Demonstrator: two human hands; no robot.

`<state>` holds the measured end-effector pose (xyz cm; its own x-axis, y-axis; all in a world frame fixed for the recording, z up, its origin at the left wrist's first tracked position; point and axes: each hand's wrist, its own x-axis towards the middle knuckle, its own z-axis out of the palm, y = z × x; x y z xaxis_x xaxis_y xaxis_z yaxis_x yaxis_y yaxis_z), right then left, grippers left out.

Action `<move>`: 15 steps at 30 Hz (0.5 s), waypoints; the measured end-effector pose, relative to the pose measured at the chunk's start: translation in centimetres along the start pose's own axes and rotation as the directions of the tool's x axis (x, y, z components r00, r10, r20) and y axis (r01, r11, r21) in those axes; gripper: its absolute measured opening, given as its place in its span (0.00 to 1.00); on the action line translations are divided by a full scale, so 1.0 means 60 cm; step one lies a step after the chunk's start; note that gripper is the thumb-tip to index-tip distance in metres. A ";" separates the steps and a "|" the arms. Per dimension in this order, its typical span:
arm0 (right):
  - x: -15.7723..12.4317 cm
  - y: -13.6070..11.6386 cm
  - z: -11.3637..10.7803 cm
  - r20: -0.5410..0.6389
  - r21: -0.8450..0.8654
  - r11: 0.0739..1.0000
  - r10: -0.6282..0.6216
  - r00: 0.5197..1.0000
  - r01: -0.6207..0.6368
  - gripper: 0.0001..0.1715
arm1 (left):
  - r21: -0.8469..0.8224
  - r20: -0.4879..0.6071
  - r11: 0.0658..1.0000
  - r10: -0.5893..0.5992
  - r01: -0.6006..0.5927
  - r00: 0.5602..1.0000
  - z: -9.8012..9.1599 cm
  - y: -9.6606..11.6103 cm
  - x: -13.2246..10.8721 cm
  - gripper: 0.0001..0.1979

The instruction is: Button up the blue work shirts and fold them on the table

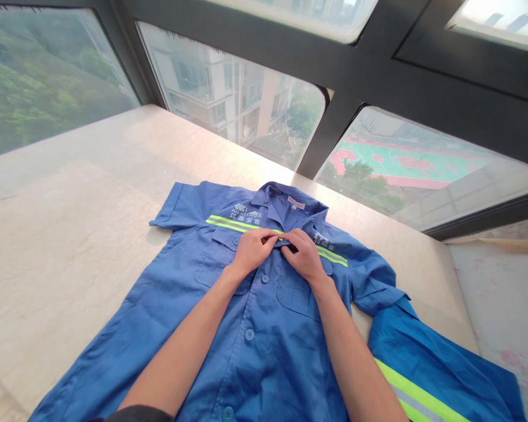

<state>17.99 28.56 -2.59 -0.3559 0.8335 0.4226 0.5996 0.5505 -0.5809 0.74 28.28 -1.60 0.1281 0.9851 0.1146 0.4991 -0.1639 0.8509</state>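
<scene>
A blue short-sleeved work shirt [167,305] lies front up, its collar toward the window and a yellow-green reflective stripe across the chest. My left hand [254,249] pinches the front edge at the stripe. Close beside it, my right hand [305,252] pinches the other side of the same spot, lifting the cloth a little. What lies between the fingertips is hidden. Below the hands, a button [264,279] and another button [249,334] show on the front placket, which looks fastened there. The collar [308,205] lies spread.
A pale stone sill [70,234] carries the shirt. Another blue garment with a reflective band [449,363] lies at the lower right, partly under the shirt's sleeve. Dark window frames [356,76] and glass border the far side.
</scene>
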 end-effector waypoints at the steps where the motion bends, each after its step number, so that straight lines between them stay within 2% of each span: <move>1: 0.000 -0.001 0.000 -0.009 -0.011 1.000 -0.002 1.000 0.002 0.15 | -0.044 -0.008 0.999 -0.017 0.017 1.000 0.001 -0.003 0.001 0.10; 8: 0.000 -0.005 0.001 -0.056 -0.053 0.999 -0.014 0.998 0.011 0.16 | -0.355 0.009 0.922 -0.163 0.155 0.987 0.005 -0.010 0.007 0.10; 15: -0.002 0.000 0.007 -0.099 -0.104 0.994 0.033 0.995 -0.043 0.14 | -0.399 0.022 0.902 -0.173 0.168 0.985 0.003 -0.007 0.007 0.08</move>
<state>17.76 28.48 -2.94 -0.2635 0.8423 0.4703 0.6857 0.5064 -0.5228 0.74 28.78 -1.98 0.0582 0.9973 -0.0458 0.1297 0.0380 0.9908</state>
